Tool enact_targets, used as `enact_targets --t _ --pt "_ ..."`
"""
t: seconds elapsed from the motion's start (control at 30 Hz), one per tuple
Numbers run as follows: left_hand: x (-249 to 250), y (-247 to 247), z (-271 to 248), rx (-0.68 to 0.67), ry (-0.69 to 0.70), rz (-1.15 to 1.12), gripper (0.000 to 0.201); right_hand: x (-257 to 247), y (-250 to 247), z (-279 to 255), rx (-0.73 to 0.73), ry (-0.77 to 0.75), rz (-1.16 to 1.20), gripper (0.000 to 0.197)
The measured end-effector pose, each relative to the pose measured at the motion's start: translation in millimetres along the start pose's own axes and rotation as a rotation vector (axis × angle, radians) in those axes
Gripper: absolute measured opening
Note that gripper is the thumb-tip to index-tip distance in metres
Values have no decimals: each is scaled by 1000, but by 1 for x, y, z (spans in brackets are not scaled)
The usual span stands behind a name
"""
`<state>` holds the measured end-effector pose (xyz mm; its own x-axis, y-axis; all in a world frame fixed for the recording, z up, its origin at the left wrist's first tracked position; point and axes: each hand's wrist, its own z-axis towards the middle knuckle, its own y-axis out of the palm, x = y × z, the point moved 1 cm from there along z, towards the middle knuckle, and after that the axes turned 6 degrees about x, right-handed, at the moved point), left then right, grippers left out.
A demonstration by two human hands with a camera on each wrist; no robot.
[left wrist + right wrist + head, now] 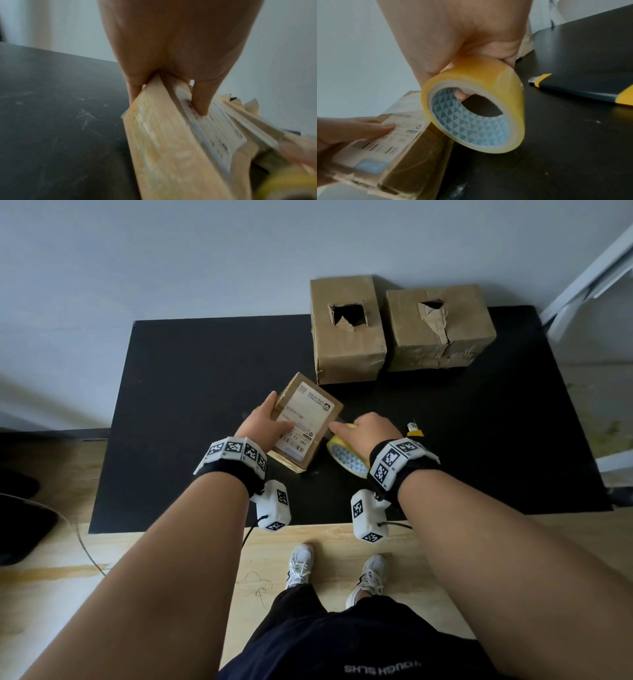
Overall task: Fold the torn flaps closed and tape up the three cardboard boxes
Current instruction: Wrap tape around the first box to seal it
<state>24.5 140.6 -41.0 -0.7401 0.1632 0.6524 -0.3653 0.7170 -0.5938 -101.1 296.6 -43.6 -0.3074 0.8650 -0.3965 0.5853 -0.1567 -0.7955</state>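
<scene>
Centrally in the head view, the left hand [265, 422] clamps its grip on a small labelled box [305, 419] on the black desk [191, 392]; the right hand [368, 431] clamps a yellow tape roll [474, 104] beside it. Two torn boxes [346, 330] sit upper right.

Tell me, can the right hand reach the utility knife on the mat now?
Probably not at once: the utility knife lies uncovered just beside the right hand, but its fingers grip the tape roll, so it is occupied.
</scene>
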Motion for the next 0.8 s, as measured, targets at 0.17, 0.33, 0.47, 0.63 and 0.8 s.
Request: enact_targets --t 0.17,0.33,0.47,0.63,0.8 --pt "-8 10 -9 172 224 496 67 -13 9 1 9 -37 29 53" --pt "-16 24 -12 40 407 775 82 -12 12 2 12 -54 50 48" --pt "-18 27 -14 37 408 807 60 -12 14 4 0 -56 31 50" --pt "-16 26 -16 30 400 845 58 -12 19 4 -15 -18 -25 55" --pt "-9 28 -22 47 544 971 68 -9 20 6 -43 8 -53 60"
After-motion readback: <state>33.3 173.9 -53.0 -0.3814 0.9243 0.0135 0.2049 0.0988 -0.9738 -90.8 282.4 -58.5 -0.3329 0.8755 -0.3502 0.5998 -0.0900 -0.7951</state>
